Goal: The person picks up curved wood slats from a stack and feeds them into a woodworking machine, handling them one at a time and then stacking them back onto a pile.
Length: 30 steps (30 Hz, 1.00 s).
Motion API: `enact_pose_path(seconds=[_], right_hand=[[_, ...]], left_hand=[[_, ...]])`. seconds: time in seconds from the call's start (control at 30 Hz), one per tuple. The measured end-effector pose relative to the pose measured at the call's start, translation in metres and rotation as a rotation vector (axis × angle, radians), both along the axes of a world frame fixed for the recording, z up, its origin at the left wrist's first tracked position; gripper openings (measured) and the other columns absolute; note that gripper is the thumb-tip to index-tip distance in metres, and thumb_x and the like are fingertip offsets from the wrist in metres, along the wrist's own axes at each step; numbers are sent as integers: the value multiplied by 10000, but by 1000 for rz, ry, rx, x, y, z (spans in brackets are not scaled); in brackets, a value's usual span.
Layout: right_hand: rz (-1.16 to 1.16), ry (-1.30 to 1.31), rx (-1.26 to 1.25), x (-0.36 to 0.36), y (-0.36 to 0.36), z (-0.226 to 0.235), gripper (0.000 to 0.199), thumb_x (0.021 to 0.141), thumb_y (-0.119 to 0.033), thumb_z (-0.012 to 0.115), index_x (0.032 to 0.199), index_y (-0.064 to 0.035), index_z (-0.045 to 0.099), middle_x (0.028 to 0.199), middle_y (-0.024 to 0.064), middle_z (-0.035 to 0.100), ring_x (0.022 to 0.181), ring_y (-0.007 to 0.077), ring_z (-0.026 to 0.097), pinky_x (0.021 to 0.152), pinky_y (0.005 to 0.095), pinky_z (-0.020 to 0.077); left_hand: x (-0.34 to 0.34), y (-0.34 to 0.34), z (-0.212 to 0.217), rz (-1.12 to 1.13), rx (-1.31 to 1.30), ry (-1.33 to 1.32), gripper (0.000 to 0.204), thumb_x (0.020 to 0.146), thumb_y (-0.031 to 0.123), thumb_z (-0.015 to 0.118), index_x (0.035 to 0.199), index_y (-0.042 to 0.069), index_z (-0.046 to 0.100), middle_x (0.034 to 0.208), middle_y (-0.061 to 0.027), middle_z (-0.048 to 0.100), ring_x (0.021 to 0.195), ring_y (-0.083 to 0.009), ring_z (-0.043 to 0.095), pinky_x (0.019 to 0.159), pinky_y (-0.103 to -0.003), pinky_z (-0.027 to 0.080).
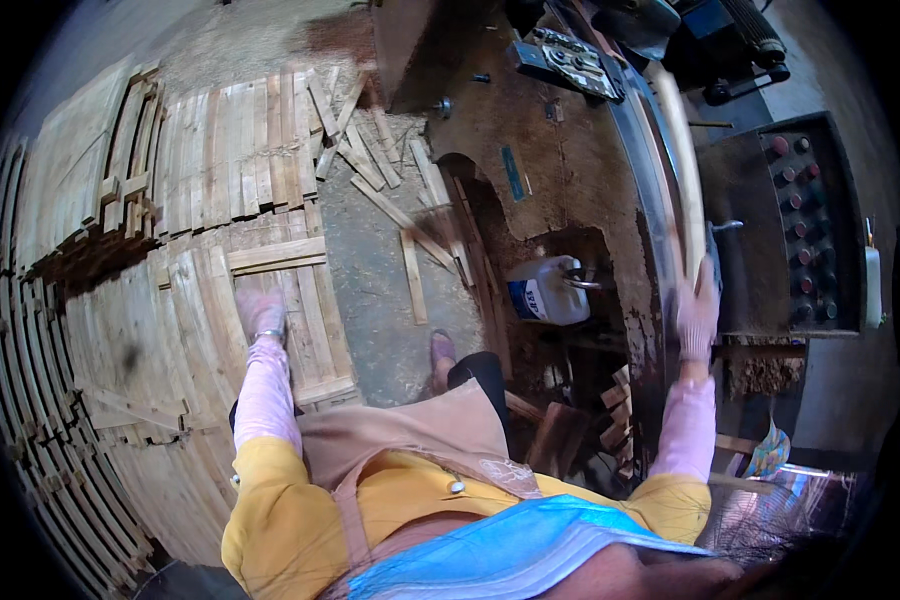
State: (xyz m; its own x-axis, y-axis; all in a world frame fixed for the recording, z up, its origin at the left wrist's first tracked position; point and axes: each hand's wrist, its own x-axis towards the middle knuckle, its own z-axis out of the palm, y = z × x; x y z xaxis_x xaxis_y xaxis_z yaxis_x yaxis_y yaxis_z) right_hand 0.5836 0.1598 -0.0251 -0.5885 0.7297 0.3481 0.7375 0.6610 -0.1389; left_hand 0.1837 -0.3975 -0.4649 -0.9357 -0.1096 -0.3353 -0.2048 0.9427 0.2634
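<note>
Stretched out over a stack of pale boards (195, 330), my left hand (261, 308) wears a light glove. Its fingers look spread above the wood, though they are slightly blurred; contact with the boards is hard to judge. On the right, my gloved right hand (697, 315) grips the near end of a long wooden strip (678, 150). That strip lies along the narrow metal bed (635, 140) of a brown machine, its far end close to the machine's dark head.
More board stacks (80, 160) stand at the left. Loose offcuts (400, 215) litter the floor (375, 330) before the machine body (570, 190). A plastic jug (550, 290) sits in its opening. Right of the bed is a control panel (805, 225) with several knobs.
</note>
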Motion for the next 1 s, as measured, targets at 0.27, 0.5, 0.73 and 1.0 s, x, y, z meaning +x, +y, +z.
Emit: enact_pose_path(seconds=[0.27,0.5,0.73,1.0], right_hand=[[31,195,80,-140,128,-3,521,1049,-340,551,1488,-64,501,1386,289,591,1266,407,589,1045,424,462],[97,-64,26,5,22,-20,498,1037,-258,556,1488,-54,511,1299,276,624,1190,419,604,1045,433,452],[-137,-9,29,170,-44,-27,537,1042,-196,563,1539,-25,452,1482,210,547,1300,342,552,1130,410,395],[-78,184,205,-140,107,-8,486,1035,-363,513,1465,-136,499,1278,273,641,1174,456,627,980,519,504]], left_hand=[[25,-39,37,45,-407,-171,975,896,602,625,1646,152,194,1713,-132,167,1577,-321,181,1228,-516,274],[28,-95,-50,140,-596,-44,1029,863,480,712,1660,268,96,1724,-117,127,1589,-327,132,1220,-543,264],[27,-52,-12,137,-436,-168,1011,877,389,710,1660,235,89,1720,-159,120,1585,-359,139,1215,-555,276],[16,-51,8,183,-383,-196,960,879,285,716,1642,200,139,1715,-155,141,1579,-362,156,1192,-577,324]])
